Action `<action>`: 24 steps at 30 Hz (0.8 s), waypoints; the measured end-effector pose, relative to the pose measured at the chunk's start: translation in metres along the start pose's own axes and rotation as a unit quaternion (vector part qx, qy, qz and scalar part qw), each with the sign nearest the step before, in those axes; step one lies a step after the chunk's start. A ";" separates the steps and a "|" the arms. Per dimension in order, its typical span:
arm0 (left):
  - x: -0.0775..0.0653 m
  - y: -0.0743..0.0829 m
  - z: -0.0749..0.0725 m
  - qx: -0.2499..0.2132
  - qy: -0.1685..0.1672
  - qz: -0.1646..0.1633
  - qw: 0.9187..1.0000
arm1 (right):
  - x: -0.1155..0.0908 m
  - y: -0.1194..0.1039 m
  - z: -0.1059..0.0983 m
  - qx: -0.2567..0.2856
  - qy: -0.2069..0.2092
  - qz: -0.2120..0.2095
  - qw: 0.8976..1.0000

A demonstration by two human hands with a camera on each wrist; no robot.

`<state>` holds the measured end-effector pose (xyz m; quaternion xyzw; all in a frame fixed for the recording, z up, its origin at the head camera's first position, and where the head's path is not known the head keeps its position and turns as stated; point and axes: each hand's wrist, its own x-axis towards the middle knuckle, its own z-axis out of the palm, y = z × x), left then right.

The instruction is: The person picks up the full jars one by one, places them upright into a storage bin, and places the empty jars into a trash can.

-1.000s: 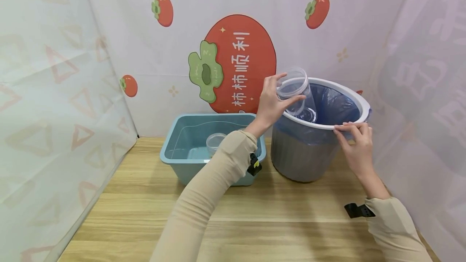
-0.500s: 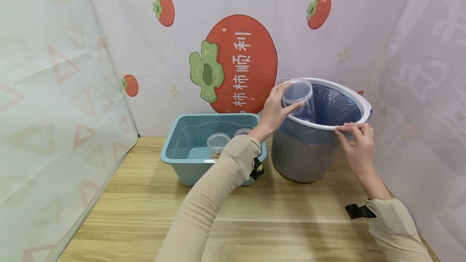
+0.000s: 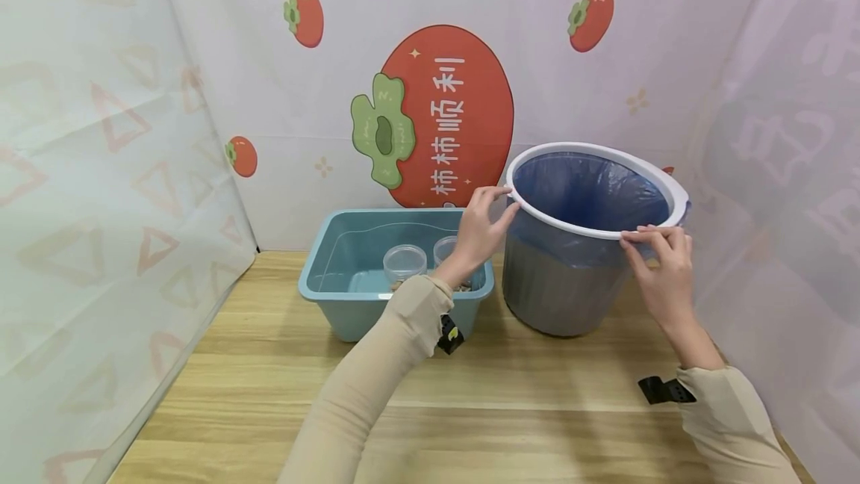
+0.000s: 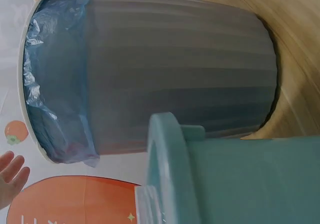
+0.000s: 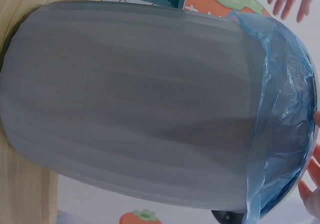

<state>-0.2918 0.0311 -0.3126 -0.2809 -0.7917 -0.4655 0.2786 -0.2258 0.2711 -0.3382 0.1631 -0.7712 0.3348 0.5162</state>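
Observation:
My left hand (image 3: 478, 228) is beside the left edge of the trash can, fingers extended and holding nothing. In the left wrist view that hand (image 4: 11, 180) appears apart from the rim. A grey trash can (image 3: 558, 293) with a white rim and a blue plastic liner (image 3: 571, 181) stands on the table, tilted slightly. At the rim's front right, my right hand (image 3: 661, 267) pinches the edge between thumb and fingers. In the right wrist view, the fingertips (image 5: 314, 171) sit along the rim. The bottom of the can's inside is hidden.
Left of the can, a teal plastic basin (image 3: 336, 260) holds clear round plastic jars (image 3: 405, 261) with small brown pieces inside. My left forearm passes over its front right corner. Printed cloth (image 3: 322, 95) walls the wooden table (image 3: 282, 394) at back and sides.
My left hand lowered an open clear plastic jar into the can and let it go; it is out of sight. The hand then drew back left. My right hand stayed on the rim.

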 end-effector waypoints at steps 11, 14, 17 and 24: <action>-0.030 -0.016 -0.020 -0.007 -0.012 -0.015 1.000 | 0.001 -0.003 -0.005 -0.020 -0.022 -0.026 0.999; -0.039 -0.019 -0.026 -0.005 -0.015 -0.011 1.000 | 0.000 -0.004 -0.006 -0.026 -0.029 -0.035 0.999; -0.048 -0.021 -0.034 -0.004 -0.018 -0.012 1.000 | -0.001 -0.007 -0.008 -0.028 -0.037 -0.043 0.998; -0.069 -0.026 -0.056 0.039 -0.011 0.026 0.999 | -0.007 -0.012 -0.012 -0.050 -0.062 -0.080 0.994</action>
